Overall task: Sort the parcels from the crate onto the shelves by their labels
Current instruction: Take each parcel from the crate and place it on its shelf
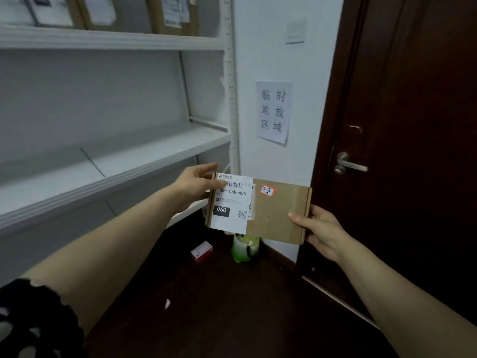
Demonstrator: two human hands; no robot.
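Parcel (273, 213): flat brown cardboard box, held up in the air in front of the person, long side level, face toward the camera. It is just right of the shelves (116, 161) and touches none of them.

Left hand (193, 187) grips the box's left end; one digit lies on the upper left corner of the label (231, 202), the rest are hidden behind the card. Right hand (320, 228) grips the lower right corner, thumb on the front, fingers behind.

Label: white, on the left half of the face, barcode, "060-06B-A05", black block reading "060", QR code. Red sticker (267, 190) at top centre, handwritten "3-2-1".

Shelves: white metal. Middle level bare where seen. Top level carries several cardboard boxes (175, 14) with white labels, blurred.

Wall to the right: paper notice (274, 112) with six Chinese characters, switch (295, 29) above it. Dark wooden door (413, 125) with a silver handle (349, 164).

Dark floor (232, 306), in the corner below the parcel: green bag (244, 248), small red and white carton (201, 250) beside it.

Black patterned sleeve (33, 321) at the lower left edge
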